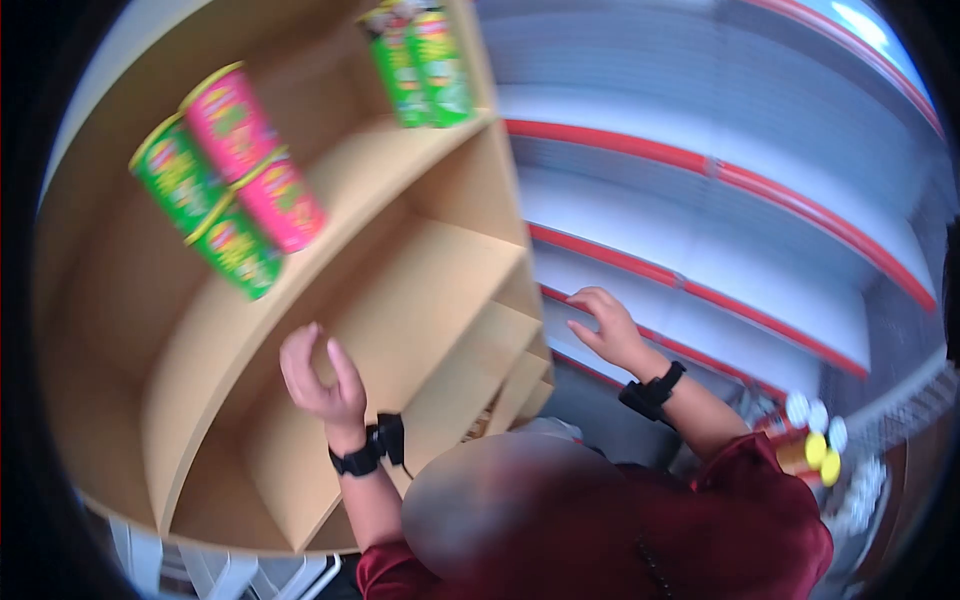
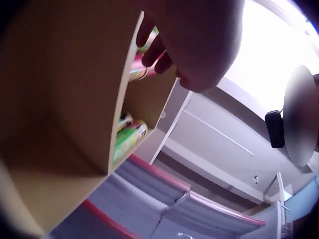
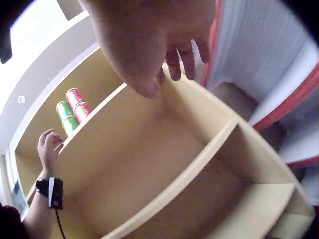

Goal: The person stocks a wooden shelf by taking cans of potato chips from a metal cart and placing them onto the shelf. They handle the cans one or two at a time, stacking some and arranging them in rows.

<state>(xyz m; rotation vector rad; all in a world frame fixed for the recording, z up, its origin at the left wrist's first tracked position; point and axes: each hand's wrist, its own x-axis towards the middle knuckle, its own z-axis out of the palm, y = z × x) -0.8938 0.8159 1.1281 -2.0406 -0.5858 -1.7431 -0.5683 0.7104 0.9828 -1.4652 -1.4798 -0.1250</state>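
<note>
In the head view my left hand (image 1: 322, 380) is raised in front of the wooden shelf unit (image 1: 400, 290), fingers loosely bent and thumb apart, holding nothing. Above it, pink cans (image 1: 235, 115) and green cans (image 1: 185, 180) stand stacked two high on the upper shelf, apart from the hand. My right hand (image 1: 608, 328) hovers empty near the unit's right edge, its fingers relaxed. Two tall green stacks (image 1: 440, 75) stand at the upper shelf's right end. The right wrist view shows my right hand (image 3: 154, 40) with fingers spread loosely before a bare compartment.
Metal shelving with red edges (image 1: 640, 265) stands to the right of the wooden unit. Containers with white and yellow lids (image 1: 815, 445) are at the lower right, beside a wire rack (image 1: 900, 410). White metal bars (image 1: 235, 575) show at the lower left.
</note>
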